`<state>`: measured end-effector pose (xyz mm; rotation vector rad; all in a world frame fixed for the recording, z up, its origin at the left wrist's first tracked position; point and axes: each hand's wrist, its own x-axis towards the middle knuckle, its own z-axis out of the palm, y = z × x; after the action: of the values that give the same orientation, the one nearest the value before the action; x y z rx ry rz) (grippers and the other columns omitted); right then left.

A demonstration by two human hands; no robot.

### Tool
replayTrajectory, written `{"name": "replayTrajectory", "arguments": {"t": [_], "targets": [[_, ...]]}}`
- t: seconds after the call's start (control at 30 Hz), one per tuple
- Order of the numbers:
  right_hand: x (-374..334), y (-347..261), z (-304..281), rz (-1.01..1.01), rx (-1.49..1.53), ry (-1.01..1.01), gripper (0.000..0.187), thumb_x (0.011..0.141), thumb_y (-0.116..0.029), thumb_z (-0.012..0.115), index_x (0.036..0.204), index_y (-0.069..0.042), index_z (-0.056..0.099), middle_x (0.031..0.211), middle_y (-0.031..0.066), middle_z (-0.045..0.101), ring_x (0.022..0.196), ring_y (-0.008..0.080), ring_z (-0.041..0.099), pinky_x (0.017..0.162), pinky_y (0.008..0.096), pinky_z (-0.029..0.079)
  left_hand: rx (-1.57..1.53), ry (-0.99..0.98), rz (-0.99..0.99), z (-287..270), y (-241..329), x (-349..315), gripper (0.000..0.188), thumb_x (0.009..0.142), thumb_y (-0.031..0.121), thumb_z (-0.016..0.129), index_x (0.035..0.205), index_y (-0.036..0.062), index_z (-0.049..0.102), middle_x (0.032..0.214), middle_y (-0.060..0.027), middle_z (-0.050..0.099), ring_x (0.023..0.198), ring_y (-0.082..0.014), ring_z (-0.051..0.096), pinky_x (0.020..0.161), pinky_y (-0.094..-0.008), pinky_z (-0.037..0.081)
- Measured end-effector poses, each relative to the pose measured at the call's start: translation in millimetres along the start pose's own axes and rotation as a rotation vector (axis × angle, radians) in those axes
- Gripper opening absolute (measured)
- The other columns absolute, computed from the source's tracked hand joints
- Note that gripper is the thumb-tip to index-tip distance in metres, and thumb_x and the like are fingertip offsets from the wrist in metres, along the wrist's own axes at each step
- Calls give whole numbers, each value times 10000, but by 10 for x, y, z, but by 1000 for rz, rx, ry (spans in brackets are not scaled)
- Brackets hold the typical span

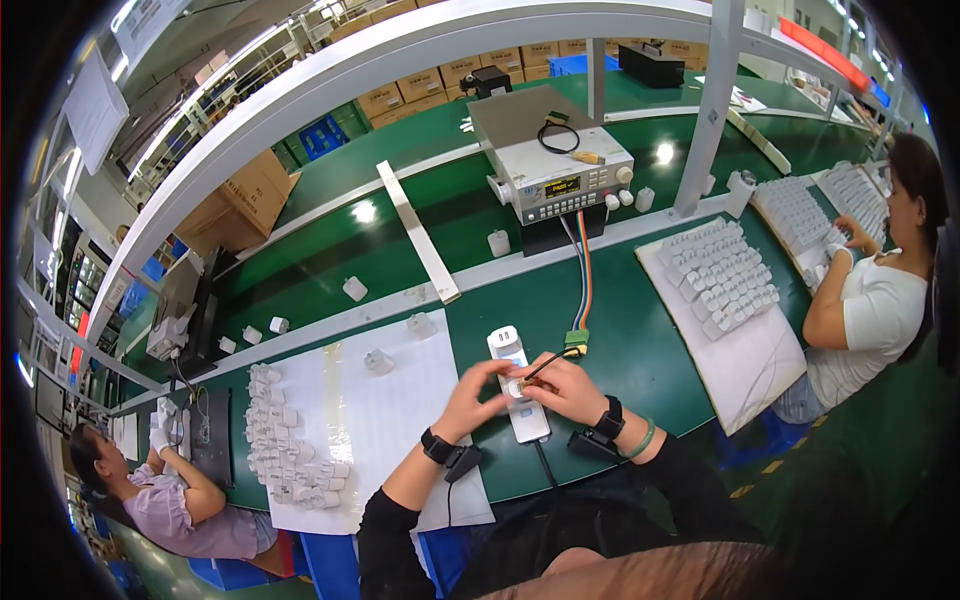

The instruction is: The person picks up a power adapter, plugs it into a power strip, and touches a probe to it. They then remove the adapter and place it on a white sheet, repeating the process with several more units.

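The right hand (566, 390) appeared pinched on the plug end of a black cable (546, 367), while the left hand (474, 402) curled its thumb and fingers about a small white adapter (516, 389); whether they pressed on it could not be told. The adapter was at the middle of the white power strip (528, 426), though the fingers hid whether it sat in a socket. It looked light and hard, its glossy shell probably a little slippery, best taken by its sides; the cable looked flexible, its plug the delicate part, better gripped by the body than by the wire. The strip lay on a smooth green bench (635, 355). Left of the strip, a white sheet (395, 430) bore a cluster of adapters (282, 440); beyond the strip stood a grey test instrument (560, 182). Well to the strip's right, a co-worker (880, 310) sat near more adapters (720, 275); another co-worker (190, 515) sat far to its left, and cartons (420, 86) were stacked far behind it.
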<state>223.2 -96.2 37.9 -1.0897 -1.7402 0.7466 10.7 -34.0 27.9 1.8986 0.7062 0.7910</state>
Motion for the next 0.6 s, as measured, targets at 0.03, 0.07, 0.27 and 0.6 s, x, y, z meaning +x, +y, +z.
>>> {"name": "replayTrajectory", "arguments": {"t": [0.03, 0.07, 0.27, 0.6], "targets": [[11, -11, 6, -39, -50, 5, 201, 871, -193, 638, 1039, -92, 682, 926, 78, 605, 795, 209, 610, 711, 293, 492, 0, 4, -5, 26, 1, -20, 486, 753, 166, 752, 1192, 91, 557, 1122, -79, 628, 1079, -234, 573, 897, -343, 434], [12, -20, 26, -39, -47, 1, 201, 871, -193, 638, 1039, -92, 682, 926, 78, 605, 795, 209, 610, 711, 293, 492, 118, -28, 14, 60, 2, -31, 469, 753, 173, 751, 1180, 94, 572, 1129, -79, 628, 1080, -237, 571, 909, -348, 427], [365, -358, -110, -180, 114, 216, 134, 855, -117, 628, 929, -23, 686, 894, 75, 641, 795, 219, 605, 707, 310, 490, 267, -90, 3, 110, -34, -37, 411, 758, 202, 754, 1134, 98, 623, 1143, -66, 631, 1098, -247, 563, 967, -357, 385], [699, 263, 94, -40, -81, 183, 149, 867, -135, 607, 905, -8, 673, 974, 71, 686, 867, 239, 612, 788, 328, 494, 179, -80, 88, 119, -131, -58, 459, 767, 187, 746, 1195, 98, 605, 1172, -72, 620, 1090, -249, 571, 981, -364, 383]]}}
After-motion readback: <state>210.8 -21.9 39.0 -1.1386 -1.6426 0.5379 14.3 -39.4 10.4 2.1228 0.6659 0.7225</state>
